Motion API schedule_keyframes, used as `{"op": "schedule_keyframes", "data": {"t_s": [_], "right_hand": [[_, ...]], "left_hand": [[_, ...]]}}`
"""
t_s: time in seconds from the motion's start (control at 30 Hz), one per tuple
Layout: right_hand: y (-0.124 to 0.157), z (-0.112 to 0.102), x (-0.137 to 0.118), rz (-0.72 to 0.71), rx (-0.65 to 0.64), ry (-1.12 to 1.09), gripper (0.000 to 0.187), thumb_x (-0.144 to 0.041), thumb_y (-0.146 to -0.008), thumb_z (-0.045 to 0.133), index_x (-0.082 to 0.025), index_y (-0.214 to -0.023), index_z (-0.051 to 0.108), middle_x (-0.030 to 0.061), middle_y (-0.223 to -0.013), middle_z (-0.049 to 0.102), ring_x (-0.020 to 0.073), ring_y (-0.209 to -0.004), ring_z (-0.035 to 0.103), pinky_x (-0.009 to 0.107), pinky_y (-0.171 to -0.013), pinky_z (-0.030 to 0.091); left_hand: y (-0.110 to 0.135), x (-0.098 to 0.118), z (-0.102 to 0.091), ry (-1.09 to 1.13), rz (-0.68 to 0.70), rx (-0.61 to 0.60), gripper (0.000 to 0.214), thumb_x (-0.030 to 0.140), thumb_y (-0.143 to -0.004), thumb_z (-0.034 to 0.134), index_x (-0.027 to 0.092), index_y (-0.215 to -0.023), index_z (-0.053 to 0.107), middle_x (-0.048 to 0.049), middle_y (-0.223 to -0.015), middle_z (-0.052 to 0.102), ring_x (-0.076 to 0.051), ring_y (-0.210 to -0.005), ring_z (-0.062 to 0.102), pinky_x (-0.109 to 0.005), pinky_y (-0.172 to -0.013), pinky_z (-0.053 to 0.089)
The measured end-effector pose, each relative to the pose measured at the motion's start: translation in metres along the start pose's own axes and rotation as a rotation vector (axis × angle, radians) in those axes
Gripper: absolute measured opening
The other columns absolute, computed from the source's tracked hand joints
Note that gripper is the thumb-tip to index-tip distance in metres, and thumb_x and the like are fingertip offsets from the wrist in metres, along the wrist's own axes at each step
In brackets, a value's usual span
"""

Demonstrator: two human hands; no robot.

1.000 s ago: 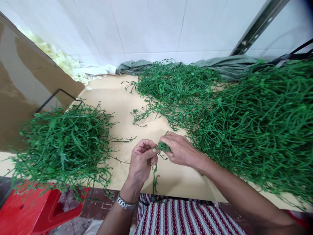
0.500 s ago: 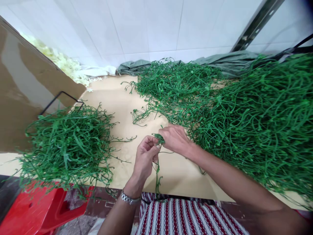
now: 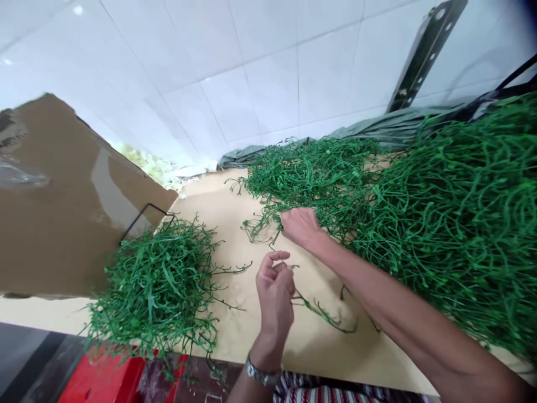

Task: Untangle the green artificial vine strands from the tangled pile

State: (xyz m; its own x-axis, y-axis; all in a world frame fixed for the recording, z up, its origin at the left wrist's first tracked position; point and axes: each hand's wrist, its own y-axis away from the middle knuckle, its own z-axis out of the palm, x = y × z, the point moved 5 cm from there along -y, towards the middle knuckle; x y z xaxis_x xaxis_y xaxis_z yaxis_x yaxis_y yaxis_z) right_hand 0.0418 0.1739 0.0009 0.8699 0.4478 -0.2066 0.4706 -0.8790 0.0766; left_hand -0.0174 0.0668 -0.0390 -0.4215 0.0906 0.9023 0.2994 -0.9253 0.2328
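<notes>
My left hand (image 3: 274,294) is closed over the table, its thumb and fingers curled on a thin green plant stem (image 3: 321,313). The stem's branched end trails to the right, low over the tabletop. Ahead of it, my right hand (image 3: 300,226) is closed, knuckles up, at the near edge of the middle heap of green stems (image 3: 312,170). Green bits show beside its fingers, but its grasp is hidden. Another pile of green stems (image 3: 161,285) lies left of my left hand, with a few strands sticking out toward it.
A large heap of green stems (image 3: 457,224) covers the right side of the table (image 3: 235,218). A cardboard box (image 3: 84,224) and a black wire frame (image 3: 146,207) stand at left. Pale petals (image 3: 155,168) lie along the tiled wall. A red stool (image 3: 104,378) sits below the table's edge.
My hands have come apart: the right has moved forward to the middle heap. My left hand stays closed, its stem now swung out to the right. The camera has tilted up and turned left.
</notes>
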Motion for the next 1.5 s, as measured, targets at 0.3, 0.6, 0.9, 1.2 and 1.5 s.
{"op": "schedule_keyframes", "data": {"t_s": [0.3, 0.6, 0.9, 1.2, 1.5], "right_hand": [[0.008, -0.015, 0.010, -0.043, 0.098, -0.475, 0.042, -0.049, -0.081, 0.043, -0.013, -0.071, 0.062, 0.0032, -0.059, 0.059, 0.0139, -0.055, 0.055, 0.020, -0.047, 0.036], [0.060, 0.020, 0.010, -0.100, -0.093, -1.048, 0.035, -0.046, -0.073, 0.053, -0.015, -0.057, 0.049, -0.0041, -0.047, 0.041, 0.0073, -0.044, 0.036, 0.019, -0.041, 0.027], [0.065, 0.043, 0.022, 0.020, -0.015, -0.907, 0.029, -0.042, -0.075, 0.052, -0.016, -0.060, 0.050, -0.0021, -0.053, 0.048, 0.0093, -0.049, 0.041, 0.020, -0.046, 0.030], [0.075, 0.022, 0.016, 0.125, 0.175, -0.121, 0.026, -0.041, -0.083, 0.042, -0.021, -0.081, 0.059, 0.0055, -0.070, 0.067, 0.0182, -0.061, 0.059, 0.025, -0.049, 0.024], [0.077, 0.025, 0.011, 0.139, 0.199, 0.067, 0.022, -0.034, -0.085, 0.042, -0.019, -0.091, 0.058, 0.0085, -0.081, 0.068, 0.0217, -0.074, 0.062, 0.026, -0.051, 0.026]], "left_hand": [[-0.006, 0.020, -0.028, 0.117, 0.074, -0.057, 0.019, 0.022, -0.069, 0.062, 0.016, -0.084, 0.052, 0.0047, -0.048, 0.053, -0.008, -0.040, 0.045, -0.020, -0.043, 0.036], [-0.002, 0.005, -0.031, 0.170, 0.013, -0.094, 0.017, 0.019, -0.067, 0.066, 0.012, -0.081, 0.058, -0.0017, -0.059, 0.062, -0.011, -0.051, 0.055, -0.023, -0.052, 0.044], [-0.002, 0.005, -0.037, 0.130, -0.066, -0.059, 0.017, 0.019, -0.061, 0.067, 0.013, -0.072, 0.056, -0.0007, -0.057, 0.061, -0.010, -0.045, 0.053, -0.023, -0.047, 0.043], [0.026, 0.009, -0.022, -0.042, -0.080, -0.132, 0.010, 0.021, -0.065, 0.062, 0.012, -0.064, 0.058, 0.0060, -0.046, 0.036, -0.003, -0.040, 0.025, -0.017, -0.039, 0.015], [0.037, -0.005, -0.028, -0.202, -0.012, -0.115, 0.022, 0.035, -0.071, 0.063, 0.014, -0.069, 0.060, 0.0037, -0.052, 0.044, -0.005, -0.045, 0.031, -0.020, -0.043, 0.023]]}}
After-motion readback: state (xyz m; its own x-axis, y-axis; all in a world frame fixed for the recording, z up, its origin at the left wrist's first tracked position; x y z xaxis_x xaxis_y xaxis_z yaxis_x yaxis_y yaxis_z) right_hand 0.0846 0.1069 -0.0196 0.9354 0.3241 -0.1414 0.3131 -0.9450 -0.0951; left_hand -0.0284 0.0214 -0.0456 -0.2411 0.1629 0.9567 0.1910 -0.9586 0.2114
